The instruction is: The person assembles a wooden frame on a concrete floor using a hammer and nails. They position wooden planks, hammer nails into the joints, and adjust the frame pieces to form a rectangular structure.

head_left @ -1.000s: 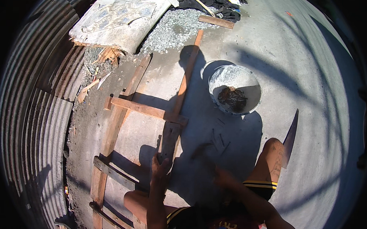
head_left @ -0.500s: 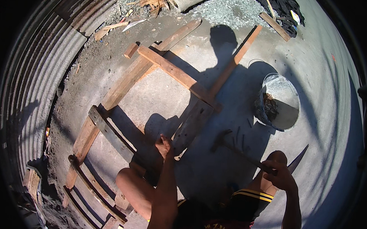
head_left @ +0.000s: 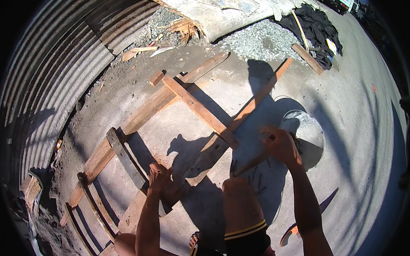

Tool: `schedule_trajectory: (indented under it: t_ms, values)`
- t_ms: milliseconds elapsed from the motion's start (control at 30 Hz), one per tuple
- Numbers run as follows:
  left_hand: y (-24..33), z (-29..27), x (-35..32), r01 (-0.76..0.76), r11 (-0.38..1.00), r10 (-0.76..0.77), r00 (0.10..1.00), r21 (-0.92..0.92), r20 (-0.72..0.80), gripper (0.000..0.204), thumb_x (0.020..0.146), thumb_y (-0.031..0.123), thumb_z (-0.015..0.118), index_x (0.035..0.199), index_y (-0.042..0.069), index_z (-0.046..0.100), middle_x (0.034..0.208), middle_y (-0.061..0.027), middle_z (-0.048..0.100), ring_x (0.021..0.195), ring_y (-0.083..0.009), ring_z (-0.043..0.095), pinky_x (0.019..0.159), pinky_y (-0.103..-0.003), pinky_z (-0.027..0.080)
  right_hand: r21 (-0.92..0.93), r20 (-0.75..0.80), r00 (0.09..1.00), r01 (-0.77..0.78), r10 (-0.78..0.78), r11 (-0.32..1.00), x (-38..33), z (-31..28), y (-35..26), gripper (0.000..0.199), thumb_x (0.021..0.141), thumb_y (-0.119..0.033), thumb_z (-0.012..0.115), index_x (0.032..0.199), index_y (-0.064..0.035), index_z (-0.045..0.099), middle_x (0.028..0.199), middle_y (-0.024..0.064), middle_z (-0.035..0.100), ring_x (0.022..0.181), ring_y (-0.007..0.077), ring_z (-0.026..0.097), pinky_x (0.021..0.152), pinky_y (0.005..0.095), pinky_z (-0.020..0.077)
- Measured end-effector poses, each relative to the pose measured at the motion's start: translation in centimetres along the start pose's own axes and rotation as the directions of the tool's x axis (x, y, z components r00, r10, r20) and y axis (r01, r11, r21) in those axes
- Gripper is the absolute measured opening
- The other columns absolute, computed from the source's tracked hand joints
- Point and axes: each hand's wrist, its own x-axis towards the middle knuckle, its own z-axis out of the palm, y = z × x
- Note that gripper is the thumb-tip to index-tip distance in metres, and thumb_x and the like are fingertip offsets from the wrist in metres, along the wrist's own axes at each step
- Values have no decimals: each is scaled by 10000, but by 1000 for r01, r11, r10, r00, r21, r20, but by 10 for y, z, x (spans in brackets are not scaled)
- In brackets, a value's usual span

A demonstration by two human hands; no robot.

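A wooden ladder-like frame lies in front of me, with a long left rail [head_left: 144, 112], a right rail [head_left: 256, 101] and a reddish crosspiece [head_left: 199, 109] over both. My left hand [head_left: 159, 176] is closed at the near part of the frame, beside the end of a grey crosspiece [head_left: 126, 156]; anything inside its fingers is hidden. Over the floor beside the bucket, my right hand [head_left: 281, 145] is closed on a hammer [head_left: 250, 164]. The hammer's wooden handle slants down toward my raised knee, and its head is not discernible. Several dark nails [head_left: 258, 179] lie in shadow below it.
A bucket [head_left: 316, 136] stands to the right of my right hand. A handsaw with an orange handle [head_left: 290, 232] lies by my right forearm. Corrugated metal sheeting [head_left: 57, 82] borders the left. Gravel [head_left: 257, 39], a loose plank [head_left: 307, 59] and black cloth [head_left: 314, 32] lie beyond the frame.
My right hand has risen up and to the left with the hammer. My left hand has shifted left and down. The view has tilted, and the saw's handle now shows.
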Motion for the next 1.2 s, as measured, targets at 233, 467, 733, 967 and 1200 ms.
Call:
schedule_trajectory:
  t_ms: [233, 467, 733, 967, 1200]
  values:
    - [-140, -313, -71, 80, 969, 59, 842, 233, -537, 444, 951, 412, 623, 929, -17, 514, 739, -211, 576, 618, -352, 569, 569, -444, 445, -9, 309, 933, -192, 186, 981, -122, -55, 61, 273, 928, -138, 565, 1144, -33, 696, 985, 207, 721, 872, 285, 725, 771, 378, 542]
    - [-130, -175, -251, 443, 895, -398, 733, -57, -552, 398, 1035, 406, 449, 952, 23, 516, 847, -120, 520, 746, -255, 437, 671, -383, 349, 74, 297, 883, -400, 363, 913, -198, -39, 115, 268, 974, -121, 509, 1159, -51, 688, 739, 151, 703, 700, 247, 714, 667, 365, 540]
    - [-21, -25, -132, -42, 986, 45, 999, 160, -19, 447, 1059, 408, 357, 1337, 70, 444, 1358, -118, 463, 1275, -270, 373, 1041, -367, 314, 140, 276, 878, -440, 392, 887, -249, 19, 173, 275, 988, -92, 469, 1170, -43, 669, 698, 121, 680, 649, 195, 679, 615, 348, 516]
    - [6, -8, -99, 168, 986, -161, 952, -2, 261, 473, 1074, 334, 326, 1423, 36, 442, 1420, -134, 503, 1377, -269, 407, 1170, -350, 251, -179, 267, 866, -387, 423, 905, -309, 123, 180, 310, 871, -203, 650, 1138, -49, 676, 1080, 170, 696, 978, 353, 674, 819, 432, 552]
    - [-33, 26, -91, -189, 824, 61, 967, 534, 248, 498, 1042, 264, 418, 1489, 53, 356, 1470, -187, 445, 1330, -328, 472, 1138, -378, 326, 83, -186, 807, -555, 560, 828, -234, 140, 203, 280, 799, -90, 634, 1070, -36, 684, 1008, 203, 692, 952, 379, 678, 817, 426, 549]
